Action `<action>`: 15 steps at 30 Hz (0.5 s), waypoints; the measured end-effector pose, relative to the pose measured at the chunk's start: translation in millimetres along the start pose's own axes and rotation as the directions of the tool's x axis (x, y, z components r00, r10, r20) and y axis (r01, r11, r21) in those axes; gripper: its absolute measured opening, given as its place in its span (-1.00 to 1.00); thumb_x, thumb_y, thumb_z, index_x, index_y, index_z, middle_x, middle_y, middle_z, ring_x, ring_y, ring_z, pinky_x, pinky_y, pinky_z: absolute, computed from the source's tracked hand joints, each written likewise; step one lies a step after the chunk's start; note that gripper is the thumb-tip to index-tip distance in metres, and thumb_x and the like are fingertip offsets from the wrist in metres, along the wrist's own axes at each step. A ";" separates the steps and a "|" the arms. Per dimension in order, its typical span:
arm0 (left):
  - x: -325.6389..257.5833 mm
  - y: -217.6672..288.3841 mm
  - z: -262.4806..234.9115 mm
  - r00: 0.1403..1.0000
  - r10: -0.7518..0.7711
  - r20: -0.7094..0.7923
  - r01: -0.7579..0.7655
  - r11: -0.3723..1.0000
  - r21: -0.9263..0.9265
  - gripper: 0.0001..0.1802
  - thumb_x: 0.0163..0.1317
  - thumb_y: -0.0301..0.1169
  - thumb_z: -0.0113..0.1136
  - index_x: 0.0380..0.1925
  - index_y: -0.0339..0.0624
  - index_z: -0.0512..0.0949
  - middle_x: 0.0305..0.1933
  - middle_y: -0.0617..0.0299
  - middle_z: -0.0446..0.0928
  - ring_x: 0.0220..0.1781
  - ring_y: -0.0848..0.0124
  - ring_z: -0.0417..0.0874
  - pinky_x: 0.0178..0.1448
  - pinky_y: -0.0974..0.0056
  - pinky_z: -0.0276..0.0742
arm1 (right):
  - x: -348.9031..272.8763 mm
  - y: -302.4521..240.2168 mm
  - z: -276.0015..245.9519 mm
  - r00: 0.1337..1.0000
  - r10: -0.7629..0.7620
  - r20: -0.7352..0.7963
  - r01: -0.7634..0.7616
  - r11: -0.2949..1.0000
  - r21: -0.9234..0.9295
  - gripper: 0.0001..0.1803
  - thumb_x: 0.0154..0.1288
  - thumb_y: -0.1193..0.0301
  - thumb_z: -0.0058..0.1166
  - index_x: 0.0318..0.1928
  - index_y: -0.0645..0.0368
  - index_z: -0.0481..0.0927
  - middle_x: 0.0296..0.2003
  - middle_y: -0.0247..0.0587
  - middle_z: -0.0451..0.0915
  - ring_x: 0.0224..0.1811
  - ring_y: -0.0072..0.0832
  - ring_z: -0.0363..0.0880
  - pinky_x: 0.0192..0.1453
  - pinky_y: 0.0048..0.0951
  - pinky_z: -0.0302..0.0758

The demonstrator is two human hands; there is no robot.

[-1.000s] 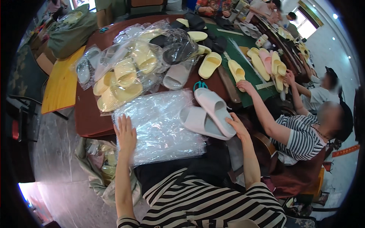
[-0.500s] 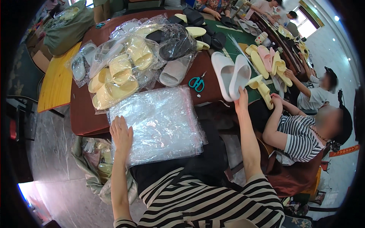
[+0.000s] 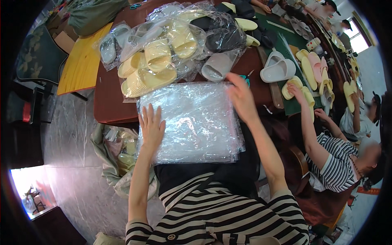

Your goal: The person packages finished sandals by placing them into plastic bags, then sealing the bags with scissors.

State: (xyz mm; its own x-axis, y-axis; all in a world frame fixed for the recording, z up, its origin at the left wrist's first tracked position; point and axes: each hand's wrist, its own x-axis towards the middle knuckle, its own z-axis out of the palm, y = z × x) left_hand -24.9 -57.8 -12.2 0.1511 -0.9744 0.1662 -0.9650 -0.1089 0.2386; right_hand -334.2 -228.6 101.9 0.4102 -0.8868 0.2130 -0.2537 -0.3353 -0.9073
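A stack of clear plastic bags (image 3: 190, 126) lies across my lap and against the table edge. My left hand (image 3: 152, 127) rests flat on its left side, fingers spread. My right hand (image 3: 241, 97) is over the stack's upper right corner, fingers stretched out, slightly blurred, with nothing visible in it. Teal-handled scissors (image 3: 246, 79) lie just beyond it, partly hidden. To the right, a pair of white slippers (image 3: 278, 69) sits on the table, one leaning over the other. Beyond the stack, a bagged grey slipper (image 3: 216, 66) is closest to my right hand.
Bagged yellow slippers (image 3: 157, 57) and black ones (image 3: 222, 41) are piled on the brown table (image 3: 112, 104). At the right, a co-worker's hand (image 3: 295, 92) touches a yellow slipper beside pink slippers (image 3: 314, 64). A yellow wooden board (image 3: 81, 65) stands left; an open sack (image 3: 122, 163) is below.
My right hand has let go of the white slippers and moved left to the bags. The slippers now lie on the table. My left hand stays on the stack. The view has shifted.
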 end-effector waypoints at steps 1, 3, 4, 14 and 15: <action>-0.5 -1.3 -1.1 1.000 -0.008 0.004 0.008 1.000 0.005 -0.34 0.33 -0.21 0.10 0.43 -0.02 0.25 0.57 -0.08 -0.03 0.60 -0.14 -0.13 0.57 -0.25 -0.24 | -7.1 -31.7 18.7 0.952 -0.252 0.174 0.291 0.921 -0.259 -0.47 0.34 0.39 0.11 0.32 0.09 0.44 0.32 -0.12 0.39 0.43 -0.24 0.27 0.51 -0.21 0.13; 1.1 3.5 -0.5 1.000 0.019 0.018 -0.020 0.998 0.056 -0.37 0.35 -0.14 0.09 0.43 0.15 0.28 0.59 -0.05 -0.06 0.61 -0.16 -0.18 0.54 -0.33 -0.28 | -26.4 -62.1 43.0 0.756 -0.373 0.537 0.630 0.638 -0.443 -0.49 0.36 0.22 0.14 0.29 0.00 0.48 0.30 -0.12 0.40 0.42 -0.16 0.27 0.53 -0.05 0.06; 3.8 4.0 0.2 0.999 0.012 0.034 -0.013 0.999 0.033 -0.37 0.35 -0.08 0.08 0.42 0.25 0.28 0.60 -0.01 -0.08 0.61 -0.16 -0.22 0.52 -0.39 -0.32 | -39.3 -60.6 45.8 0.755 -0.368 0.543 0.630 0.638 -0.443 -0.49 0.36 0.22 0.14 0.29 0.00 0.48 0.30 -0.12 0.40 0.42 -0.16 0.27 0.53 -0.05 0.06; 2.0 -3.9 -0.6 1.000 -0.028 -0.003 0.028 1.000 -0.011 -0.35 0.34 -0.07 0.13 0.42 0.23 0.27 0.57 0.03 0.00 0.60 -0.14 -0.14 0.49 -0.44 -0.25 | -124.5 2.7 16.0 0.829 0.053 0.557 0.416 0.608 -0.676 -0.36 0.21 0.00 0.21 0.17 0.15 0.49 0.22 -0.09 0.45 0.32 -0.08 0.35 0.39 0.16 0.21; 2.1 -4.7 -5.1 0.999 -0.047 -0.013 0.046 0.997 -0.059 -0.36 0.33 -0.11 0.15 0.41 0.16 0.29 0.55 0.03 0.05 0.59 -0.14 -0.09 0.48 -0.43 -0.20 | -124.8 -10.4 20.0 0.825 0.048 0.562 0.422 0.609 -0.671 -0.36 0.21 0.00 0.21 0.17 0.15 0.49 0.22 -0.09 0.45 0.32 -0.08 0.35 0.39 0.16 0.21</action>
State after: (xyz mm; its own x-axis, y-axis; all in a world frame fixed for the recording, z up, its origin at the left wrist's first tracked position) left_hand -19.0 -58.3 -8.2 0.1990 -0.9657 0.1669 -0.9426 -0.1420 0.3024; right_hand -365.2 -108.0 77.5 0.8190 -0.5693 -0.0718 -0.5697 -0.7919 -0.2198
